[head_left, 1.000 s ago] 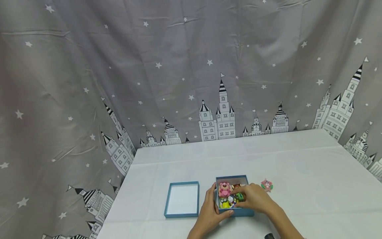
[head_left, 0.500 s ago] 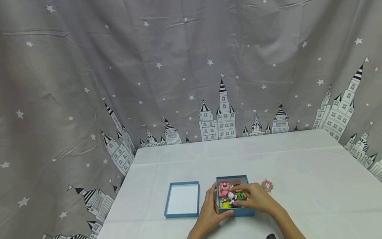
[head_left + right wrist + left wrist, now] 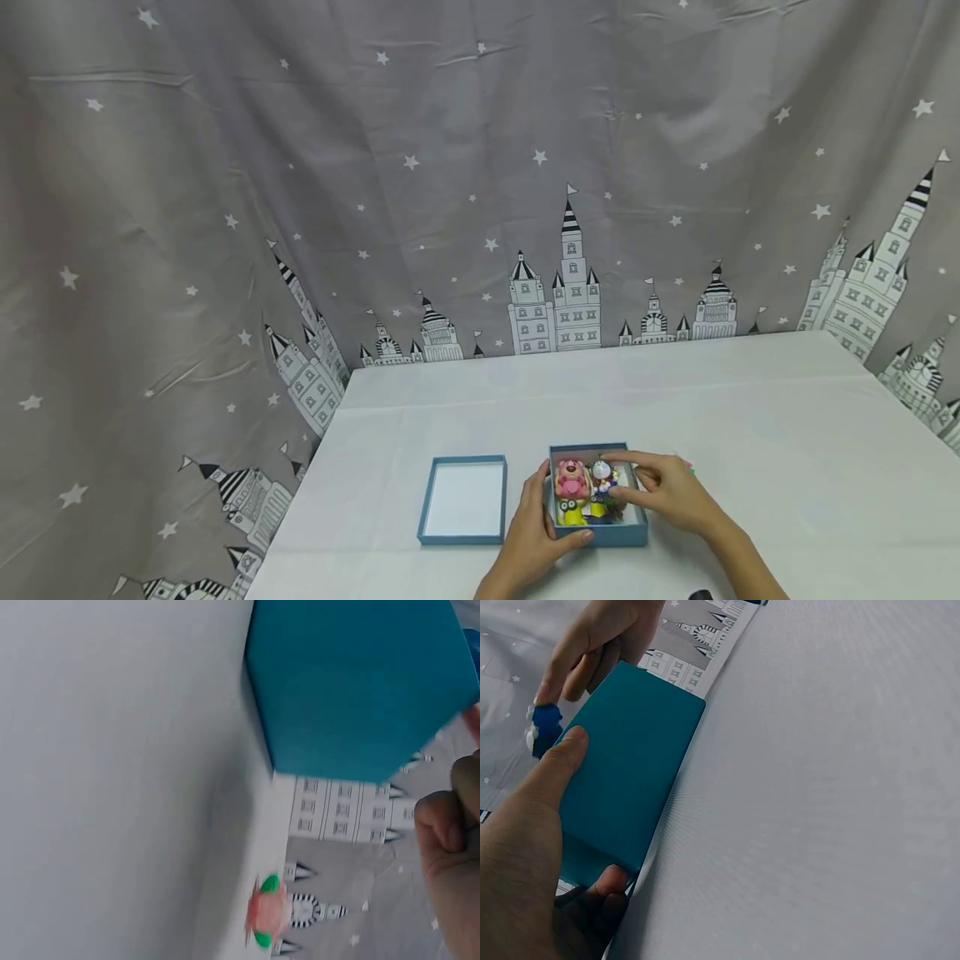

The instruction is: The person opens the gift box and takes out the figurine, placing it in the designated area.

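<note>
My left hand [image 3: 528, 533] grips a blue box [image 3: 611, 536] at its front left corner, thumb on the front wall and fingers along the left side. Between the thumb and index finger of my right hand [image 3: 667, 492] is a small blue-and-white cat figurine [image 3: 602, 473], pinched over the right part of the box. In the left wrist view the blue figurine [image 3: 546, 727] stands out past the box's rim. Inside the box lie a pink bear figurine [image 3: 572, 481], a yellow figure with round eyes [image 3: 572, 512] and other small figures, partly hidden by my right hand.
Left of the box lies its shallow blue-rimmed lid [image 3: 461, 500], white inside up. A pink-and-green figure [image 3: 268, 909] sits on the white table [image 3: 525, 408] right of the box, mostly behind my right hand in the head view. A grey castle-print curtain [image 3: 450, 167] hangs behind.
My right hand has moved the cat figurine back and to the right, away from the pink bear. My left hand keeps its grip on the box. The head view has shifted slightly.
</note>
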### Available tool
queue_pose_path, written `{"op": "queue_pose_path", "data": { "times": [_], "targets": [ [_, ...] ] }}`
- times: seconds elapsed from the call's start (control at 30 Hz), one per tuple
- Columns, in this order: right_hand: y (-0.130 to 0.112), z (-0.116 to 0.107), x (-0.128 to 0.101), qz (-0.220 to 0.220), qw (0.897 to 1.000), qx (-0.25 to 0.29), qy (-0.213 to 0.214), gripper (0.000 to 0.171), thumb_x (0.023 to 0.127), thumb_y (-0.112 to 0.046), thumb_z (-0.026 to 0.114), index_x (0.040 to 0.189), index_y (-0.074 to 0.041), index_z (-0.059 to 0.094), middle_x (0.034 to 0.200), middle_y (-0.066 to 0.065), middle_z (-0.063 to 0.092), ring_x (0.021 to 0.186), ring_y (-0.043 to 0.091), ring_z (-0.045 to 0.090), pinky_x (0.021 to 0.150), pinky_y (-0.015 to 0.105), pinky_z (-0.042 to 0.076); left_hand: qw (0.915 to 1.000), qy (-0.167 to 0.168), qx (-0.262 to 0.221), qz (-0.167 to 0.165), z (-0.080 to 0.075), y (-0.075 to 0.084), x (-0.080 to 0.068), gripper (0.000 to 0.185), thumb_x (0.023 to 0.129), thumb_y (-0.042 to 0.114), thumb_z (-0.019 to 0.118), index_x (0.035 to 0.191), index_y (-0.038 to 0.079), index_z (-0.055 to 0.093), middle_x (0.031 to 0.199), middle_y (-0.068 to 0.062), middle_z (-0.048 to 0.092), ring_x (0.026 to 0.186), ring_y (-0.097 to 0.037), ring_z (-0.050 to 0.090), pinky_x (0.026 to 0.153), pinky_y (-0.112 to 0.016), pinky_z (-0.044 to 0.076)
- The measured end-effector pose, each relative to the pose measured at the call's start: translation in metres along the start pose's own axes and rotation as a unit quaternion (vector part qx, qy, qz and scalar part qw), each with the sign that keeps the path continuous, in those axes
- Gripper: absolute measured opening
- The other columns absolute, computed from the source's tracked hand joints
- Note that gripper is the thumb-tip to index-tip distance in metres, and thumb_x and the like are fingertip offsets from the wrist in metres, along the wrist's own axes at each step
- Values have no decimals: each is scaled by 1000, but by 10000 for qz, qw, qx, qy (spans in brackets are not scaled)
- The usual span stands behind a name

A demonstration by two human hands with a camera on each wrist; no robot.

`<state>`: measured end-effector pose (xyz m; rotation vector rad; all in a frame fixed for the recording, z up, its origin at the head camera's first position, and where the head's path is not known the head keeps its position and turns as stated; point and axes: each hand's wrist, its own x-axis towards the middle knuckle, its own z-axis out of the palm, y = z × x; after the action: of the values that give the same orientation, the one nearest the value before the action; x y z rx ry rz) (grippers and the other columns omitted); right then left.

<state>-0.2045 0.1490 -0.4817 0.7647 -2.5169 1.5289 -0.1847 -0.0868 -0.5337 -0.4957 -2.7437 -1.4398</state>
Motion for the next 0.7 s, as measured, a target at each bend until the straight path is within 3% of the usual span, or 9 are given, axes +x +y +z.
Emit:
{"op": "queue_pose_path", "data": {
  "times": [0.23, 0.5, 0.7],
  "targets": [
    [-13, -33, -13, -1, 9983, 131, 565, 39, 76, -6, 74, 113, 2, 63, 49, -1, 24, 46, -3, 22, 37, 20, 28, 9998, -26, -10, -187, 1, 1, 0, 103, 72, 58, 69, 148, 17, 14, 143, -9, 30, 119, -23, 43, 98, -42, 38],
    [48, -72, -33, 19, 9959, 52, 902, 41, 78, -3, 72, 117, 0, 61, 51, 2, 23, 45, 4, 20, 35, 26, 24, 9999, -34, -35, -110, 1, 1, 0, 103, 72, 57, 70, 148, 16, 14, 142, -9, 30, 119, -23, 43, 97, -41, 38],
    [72, -89, -46, 453, 9942, -88, 968, 40, 81, -9, 71, 119, 0, 60, 50, 1, 25, 44, 5, 22, 38, 26, 28, 10000, 27, 5, -49, 0, 2, 0, 103, 72, 57, 69, 148, 14, 15, 141, -10, 32, 113, -21, 45, 93, -36, 42]
  ]
}}
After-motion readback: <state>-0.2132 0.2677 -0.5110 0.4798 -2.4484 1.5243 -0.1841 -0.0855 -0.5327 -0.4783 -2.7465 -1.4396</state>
